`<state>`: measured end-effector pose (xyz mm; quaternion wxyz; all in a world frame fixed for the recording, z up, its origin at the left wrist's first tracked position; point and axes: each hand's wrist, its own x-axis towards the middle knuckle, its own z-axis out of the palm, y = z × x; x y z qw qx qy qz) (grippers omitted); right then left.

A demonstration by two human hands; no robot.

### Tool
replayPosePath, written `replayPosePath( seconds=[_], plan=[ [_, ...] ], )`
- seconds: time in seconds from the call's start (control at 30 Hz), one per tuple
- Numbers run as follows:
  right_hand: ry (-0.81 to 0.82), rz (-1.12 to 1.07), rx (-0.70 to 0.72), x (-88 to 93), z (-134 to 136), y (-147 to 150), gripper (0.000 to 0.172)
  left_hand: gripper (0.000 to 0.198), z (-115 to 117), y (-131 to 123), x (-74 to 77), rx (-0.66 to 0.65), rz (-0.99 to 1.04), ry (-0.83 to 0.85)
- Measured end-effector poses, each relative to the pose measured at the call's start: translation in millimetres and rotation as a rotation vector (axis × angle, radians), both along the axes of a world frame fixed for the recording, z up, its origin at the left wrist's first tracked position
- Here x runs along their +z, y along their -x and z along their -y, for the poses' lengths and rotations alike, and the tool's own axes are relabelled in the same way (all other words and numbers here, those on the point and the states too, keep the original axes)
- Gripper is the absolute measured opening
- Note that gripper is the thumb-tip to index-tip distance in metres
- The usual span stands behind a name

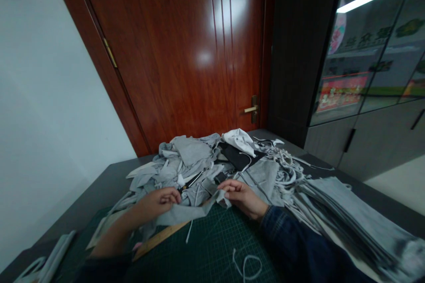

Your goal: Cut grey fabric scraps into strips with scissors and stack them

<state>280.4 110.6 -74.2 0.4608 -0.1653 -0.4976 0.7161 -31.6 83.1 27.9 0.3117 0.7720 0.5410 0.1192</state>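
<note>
Pinched between the thumb and fingers of the right hand (244, 198), the crumpled end of a gray fabric strip (191, 213) was held above a green cutting mat (215, 250). The fingers of the left hand (159, 201) were curled in at the strip's other side; whether that grip was clamped on the cloth could not be told, as the contact was hidden. Between the two hands the strip was slung in a shallow sag, and by its drape it was judged light, soft and limp, not fragile, but easily creased or twisted. Such a piece would be best taken by its two ends or along an edge, with gentle tension applied to keep it flat. Below, a wooden ruler (162, 239) was partly covered by the strip and left arm, while a loose white cord (244, 269) was left looped on the mat. Beyond the hands, the table (108, 181) was heaped with a pile of gray fabric (192, 150), topped by a white cloth (239, 139) and a black cloth (236, 157). To the right, tangled cords (288, 174) and a folded gray stack (358, 212) were seen, and the scene was backed by a reddish-brown door (166, 53)
</note>
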Motion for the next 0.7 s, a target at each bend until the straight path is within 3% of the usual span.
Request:
replayPosePath(
  seconds=[0.13, 0.23, 0.37, 0.43, 0.5, 0.6, 0.7],
  plan=[
    [0.050, -0.060, 0.044, 3.2, 4.5, 3.6, 0.037, 0.044, 9.0, -48.1, -13.5, 0.015, 0.034, -0.171],
    [0.079, -0.127, 0.056, 10.2, 9.1, 6.9, 0.039, 0.069, 12.6, -83.0, -37.7, -0.013, 0.145, -0.136],
    [0.091, -0.227, 0.103, 19.0, 16.1, 12.0, 0.045, 0.055, 10.4, -114.8, -75.0, 0.051, 0.241, -0.035],
    [0.096, -0.248, 0.107, 20.8, 16.7, 12.3, 0.045, 0.043, 7.9, -118.1, -82.4, 0.038, 0.249, 0.044],
    [0.120, -0.255, 0.062, 20.6, 13.7, 9.9, 0.041, 0.034, 4.7, -110.9, -78.5, -0.003, 0.219, 0.094],
    [0.179, -0.249, -0.065, 17.3, 5.7, 4.1, 0.034, 0.030, -0.5, -86.1, -57.3, -0.012, 0.152, 0.048],
    [0.217, -0.165, -0.151, 11.9, 1.8, 3.8, 0.036, 0.023, -3.1, -61.5, -32.2, 0.126, 0.067, -0.094]
  ],
)
